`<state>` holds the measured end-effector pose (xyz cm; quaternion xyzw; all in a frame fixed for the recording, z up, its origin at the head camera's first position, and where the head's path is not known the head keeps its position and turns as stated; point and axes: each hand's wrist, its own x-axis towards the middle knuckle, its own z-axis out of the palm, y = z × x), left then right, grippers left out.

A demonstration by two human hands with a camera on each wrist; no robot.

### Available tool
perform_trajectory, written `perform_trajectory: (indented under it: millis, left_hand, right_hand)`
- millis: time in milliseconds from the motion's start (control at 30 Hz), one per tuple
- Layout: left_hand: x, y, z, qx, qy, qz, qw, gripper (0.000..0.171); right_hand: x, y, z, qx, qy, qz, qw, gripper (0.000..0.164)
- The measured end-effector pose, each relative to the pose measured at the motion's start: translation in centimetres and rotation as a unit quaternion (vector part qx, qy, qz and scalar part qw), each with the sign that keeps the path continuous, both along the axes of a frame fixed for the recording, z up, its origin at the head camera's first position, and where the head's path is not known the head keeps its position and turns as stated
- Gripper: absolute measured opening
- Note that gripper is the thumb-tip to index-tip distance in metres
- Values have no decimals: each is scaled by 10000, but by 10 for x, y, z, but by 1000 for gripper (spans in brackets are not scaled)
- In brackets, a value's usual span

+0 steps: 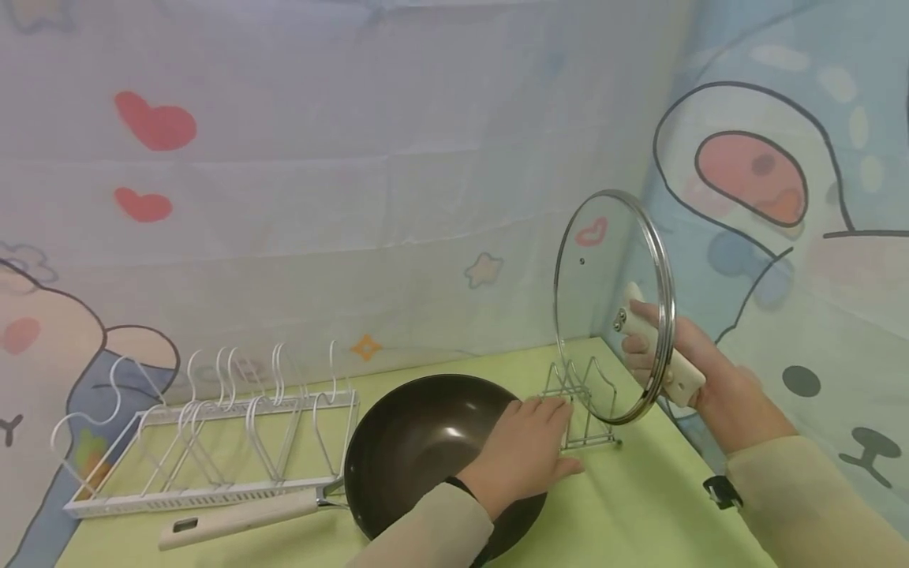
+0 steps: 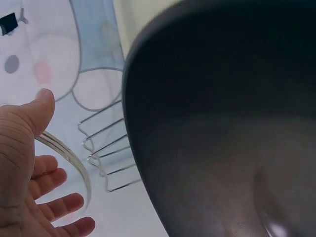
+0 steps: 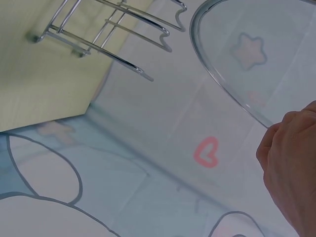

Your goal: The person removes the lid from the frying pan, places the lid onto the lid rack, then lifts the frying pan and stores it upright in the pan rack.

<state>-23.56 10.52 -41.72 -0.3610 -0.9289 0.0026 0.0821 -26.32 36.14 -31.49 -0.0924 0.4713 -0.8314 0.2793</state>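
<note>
My right hand (image 1: 731,394) grips the cream handle (image 1: 682,377) of a glass pot lid (image 1: 663,292) with a metal rim. The lid is held on edge in the air, above and beside the small wire rack (image 1: 591,442). In the right wrist view, part of the lid rim (image 3: 216,79) shows beyond the right hand (image 3: 291,158). My left hand (image 1: 521,450) is over the right side of a dark frying pan (image 1: 405,450), fingers loosely extended and thumb apart. The left wrist view shows this hand (image 2: 24,168) holding nothing, beside the pan (image 2: 212,98).
A long white dish rack (image 1: 213,495) with upright loops stands left of the pan. The pan's cream handle (image 1: 248,517) points left along its front. A printed cloth (image 1: 319,197) hangs behind the green tabletop (image 1: 625,505), and another covers the right side.
</note>
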Motion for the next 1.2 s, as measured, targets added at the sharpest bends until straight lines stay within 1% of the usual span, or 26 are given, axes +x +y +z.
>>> perform_trajectory:
  millis: [133, 267, 367, 567, 700, 833, 967, 1067, 1200]
  left_hand:
    - [-7, 7, -1, -41, -185, 110, 9998, 83]
    - [-12, 15, 0, -155, -248, 254, 9993, 84]
    - [-14, 21, 0, -300, -226, 361, 9986, 84]
    - [-12, 39, -4, -557, -257, 532, 9967, 86]
    - [-10, 49, -7, -702, -277, 616, 9952, 87]
    - [-10, 57, -10, -889, -194, 660, 9937, 89]
    - [-12, 59, -13, -1017, -62, 776, 9918, 90]
    - [-15, 55, -13, -1104, -26, 867, 9901, 89]
    - [-21, 48, -13, -1233, 70, 928, 9880, 82]
  right_hand:
    - [-3, -1, -1, -18, 20, 61, 10000, 30]
    - [-7, 0, -2, 15, 44, 128, 9999, 30]
    - [-11, 3, -3, 31, 63, 196, 9998, 30]
    - [-16, 12, -8, 88, 162, 316, 9993, 28]
    - [-16, 22, -11, 211, 218, 245, 9992, 25]
    - [-15, 33, -12, 238, 183, 179, 9994, 24]
    - [-19, 38, -15, 173, 116, 341, 9992, 24]
    - [-24, 35, -19, 129, 130, 551, 9983, 24]
    - [-31, 31, -24, 68, 139, 767, 9969, 24]
